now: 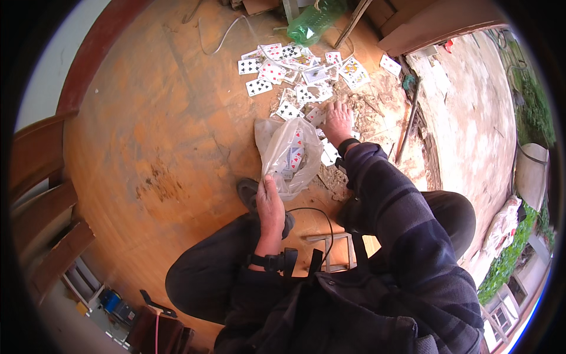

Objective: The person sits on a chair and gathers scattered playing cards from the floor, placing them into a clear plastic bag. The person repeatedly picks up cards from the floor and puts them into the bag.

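My left hand (270, 208) grips the rim of a clear plastic bag (309, 170), thumb on top. Its mouth gapes towards me, and several playing cards (294, 159) show inside. My right hand (338, 123) lies palm down on the floor just beyond the bag's right side, among loose playing cards; its palm and fingertips are hidden, so a hold on a card cannot be made out. Ahead of both hands spreads a scattered heap of playing cards (316, 75), some face up, some face down. A few cards (329, 152) lie beneath my right wrist.
Dry plant debris (371, 108) litters the orange floor (154, 124) near a worn threshold (426, 146). A stick (409, 119) lies along it. Beyond the cards are a green plastic bottle (311, 26) and a thin pale cord (225, 35). One card (390, 65) lies apart at right.
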The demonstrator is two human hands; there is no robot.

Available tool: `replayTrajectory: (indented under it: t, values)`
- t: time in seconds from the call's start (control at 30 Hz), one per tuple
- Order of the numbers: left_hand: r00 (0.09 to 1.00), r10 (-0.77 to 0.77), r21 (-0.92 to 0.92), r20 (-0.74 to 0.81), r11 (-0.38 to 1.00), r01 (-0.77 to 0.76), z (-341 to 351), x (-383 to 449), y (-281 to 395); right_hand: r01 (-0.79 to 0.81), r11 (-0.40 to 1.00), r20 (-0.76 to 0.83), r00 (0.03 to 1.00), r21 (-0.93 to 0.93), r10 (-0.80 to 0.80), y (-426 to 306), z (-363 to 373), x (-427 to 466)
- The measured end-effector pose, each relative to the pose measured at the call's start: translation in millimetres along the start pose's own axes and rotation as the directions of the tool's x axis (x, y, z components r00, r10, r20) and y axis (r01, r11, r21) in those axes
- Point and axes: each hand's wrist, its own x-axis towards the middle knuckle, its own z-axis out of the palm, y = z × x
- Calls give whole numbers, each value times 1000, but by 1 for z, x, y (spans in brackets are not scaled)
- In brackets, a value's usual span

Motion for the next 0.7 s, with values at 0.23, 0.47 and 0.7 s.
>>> replayTrajectory:
  t: [0.23, 0.47, 0.7]
  values:
    - [1000, 19, -11, 4, 1000, -19, 1, -2, 2, -43, 954, 206, 978, 298, -20, 16, -23, 2]
    - [1000, 5, -22, -7, 1000, -6, 0, -1, -1, 66, 981, -23, 998, 185, -63, 23, -33, -12]
    - [1000, -27, -43, 17, 999, 27, -3, 2, -5, 13, 995, 49, 999, 96, -18, 30, -12, -21]
